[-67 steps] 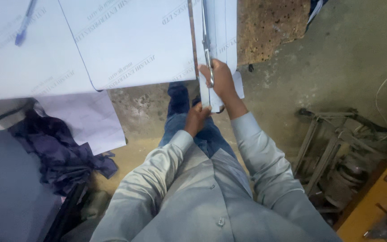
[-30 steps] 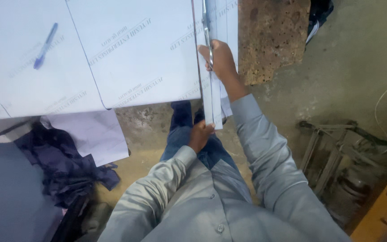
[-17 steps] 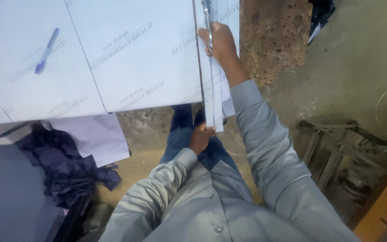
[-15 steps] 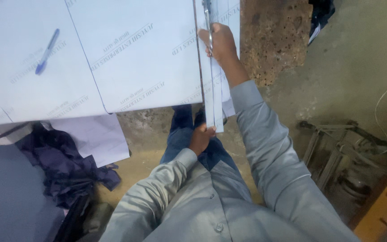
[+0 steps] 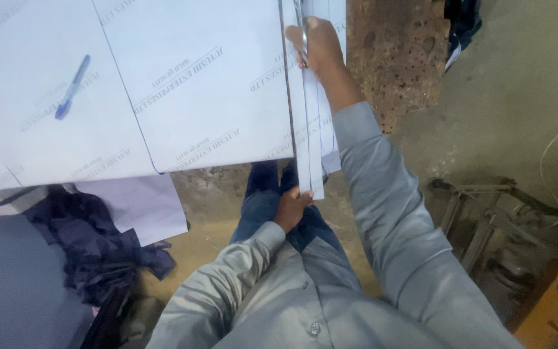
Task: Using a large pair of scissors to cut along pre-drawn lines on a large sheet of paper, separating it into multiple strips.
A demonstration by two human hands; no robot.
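I see, from above, a narrow white strip (image 5: 310,139) of sheet material running along the right edge of a large white sheet (image 5: 195,84) that covers a table. The strip hangs past the near edge of the sheet, over the person's lap. The left hand (image 5: 290,205) grips the strip's lower end, fingers pinched closed around it just below the table edge. The right hand (image 5: 318,45) reaches far forward along the strip, fingers wrapped around a slim metal tool (image 5: 301,26) that lies along the line between strip and sheet; I cannot tell what kind of tool it is.

Both arms wear grey shirt sleeves, and blue trousers (image 5: 266,207) show beneath the left hand.

A blue pen (image 5: 72,87) lies on another white sheet at the far left, well apart from both hands. Below the table edge on the left, a loose sheet of pale paper (image 5: 140,207) hangs beside a heap of dark blue cloth (image 5: 95,252). To the right of the strip, a rough brown slab (image 5: 395,58) shows, then a grey concrete floor (image 5: 518,110) with a metal frame (image 5: 492,220) lying on it.
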